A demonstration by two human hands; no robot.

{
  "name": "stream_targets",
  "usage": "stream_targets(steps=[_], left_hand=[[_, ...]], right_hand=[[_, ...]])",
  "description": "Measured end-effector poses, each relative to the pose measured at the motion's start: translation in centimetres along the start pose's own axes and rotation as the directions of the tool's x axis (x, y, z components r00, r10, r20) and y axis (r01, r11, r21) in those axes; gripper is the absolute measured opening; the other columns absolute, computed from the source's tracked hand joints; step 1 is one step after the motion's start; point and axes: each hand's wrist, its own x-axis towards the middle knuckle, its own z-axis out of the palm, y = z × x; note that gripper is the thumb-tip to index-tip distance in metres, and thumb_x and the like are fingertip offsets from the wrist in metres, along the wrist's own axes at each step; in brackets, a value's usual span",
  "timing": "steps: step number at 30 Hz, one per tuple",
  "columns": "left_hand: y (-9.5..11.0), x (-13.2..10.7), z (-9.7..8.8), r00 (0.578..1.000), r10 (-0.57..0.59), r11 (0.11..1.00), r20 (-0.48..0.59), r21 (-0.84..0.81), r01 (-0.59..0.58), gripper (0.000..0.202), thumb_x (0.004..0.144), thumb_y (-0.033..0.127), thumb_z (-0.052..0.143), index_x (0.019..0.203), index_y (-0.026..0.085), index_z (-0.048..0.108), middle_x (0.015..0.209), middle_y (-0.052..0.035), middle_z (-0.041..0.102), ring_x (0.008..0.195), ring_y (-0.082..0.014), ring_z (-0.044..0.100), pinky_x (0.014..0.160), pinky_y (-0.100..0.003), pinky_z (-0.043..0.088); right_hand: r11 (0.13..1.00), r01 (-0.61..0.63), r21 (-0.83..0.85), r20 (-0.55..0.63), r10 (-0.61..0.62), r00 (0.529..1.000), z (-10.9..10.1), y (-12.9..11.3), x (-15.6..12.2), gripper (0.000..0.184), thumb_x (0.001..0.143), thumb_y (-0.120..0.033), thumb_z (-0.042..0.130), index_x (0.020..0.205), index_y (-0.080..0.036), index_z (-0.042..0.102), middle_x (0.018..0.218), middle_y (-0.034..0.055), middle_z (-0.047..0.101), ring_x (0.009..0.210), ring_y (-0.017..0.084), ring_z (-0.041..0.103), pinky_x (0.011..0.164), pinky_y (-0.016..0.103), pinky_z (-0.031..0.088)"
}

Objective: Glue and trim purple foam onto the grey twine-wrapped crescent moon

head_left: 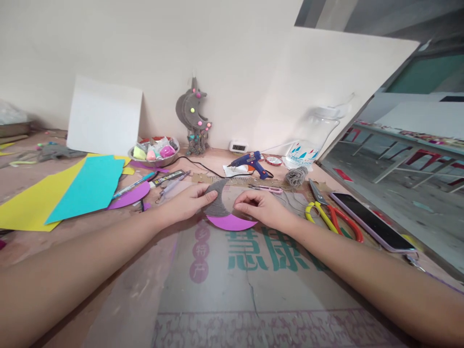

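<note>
A crescent moon cutout is wrapped over its upper part in grey twine [217,199], while its lower part is bare purple card [232,223]. My left hand [192,200] grips the wrapped part, thumb on top. My right hand [259,207] is closed in a pinch beside the crescent's inner edge; what lies between the fingertips is too small to make out. Behind the right hand is a ball of grey twine [296,177], with loose strands near it. Pink-handled snips [266,188] lie just beyond that hand.
Scissors [328,212] and a phone [373,221] lie at right. A blue glue gun [250,163], small clock [239,146] and clear jug [308,140] stand behind. Cyan card [89,186], pens and a bowl [141,162] of clay packs are left. A decorated grey moon [192,108] hangs on the wall.
</note>
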Motion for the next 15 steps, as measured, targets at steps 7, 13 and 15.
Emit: stream_targets(steps=[7,13,15], left_hand=[[0.1,-0.1,0.0,0.999,0.019,1.0,0.03,0.002,-0.019,0.036,0.084,0.048,0.043,0.08,0.016,0.06,0.075,-0.0026,0.059,0.07,-0.0157,0.05,0.067,-0.026,0.043],[-0.4,-0.1,0.0,0.999,-0.021,0.994,0.025,-0.111,0.023,0.034,0.083,0.048,0.044,0.076,0.016,0.055,0.064,0.0014,0.049,0.055,-0.0108,0.041,0.051,-0.022,0.035],[-0.5,-0.1,-0.1,0.999,-0.045,0.991,0.007,-0.129,0.046,0.031,0.082,0.046,0.047,0.076,0.017,0.054,0.063,0.0027,0.046,0.052,-0.0098,0.038,0.048,-0.022,0.031]], right_hand=[[1.0,-0.018,0.015,-0.04,0.019,0.999,0.1,0.0,0.0,0.022,0.079,-0.036,0.056,0.076,-0.016,0.064,0.066,-0.001,0.056,0.056,0.009,0.046,0.052,0.022,0.037],[0.971,0.001,0.24,-0.309,0.075,0.948,-0.7,1.4,0.4,0.026,0.084,-0.035,0.045,0.101,-0.019,0.057,0.079,-0.0009,0.054,0.045,0.006,0.042,0.045,0.022,0.036],[0.96,0.07,0.272,-0.494,0.077,0.866,-1.2,2.0,0.7,0.023,0.082,-0.034,0.049,0.1,-0.021,0.051,0.084,-0.0011,0.053,0.045,0.005,0.04,0.043,0.022,0.036]])
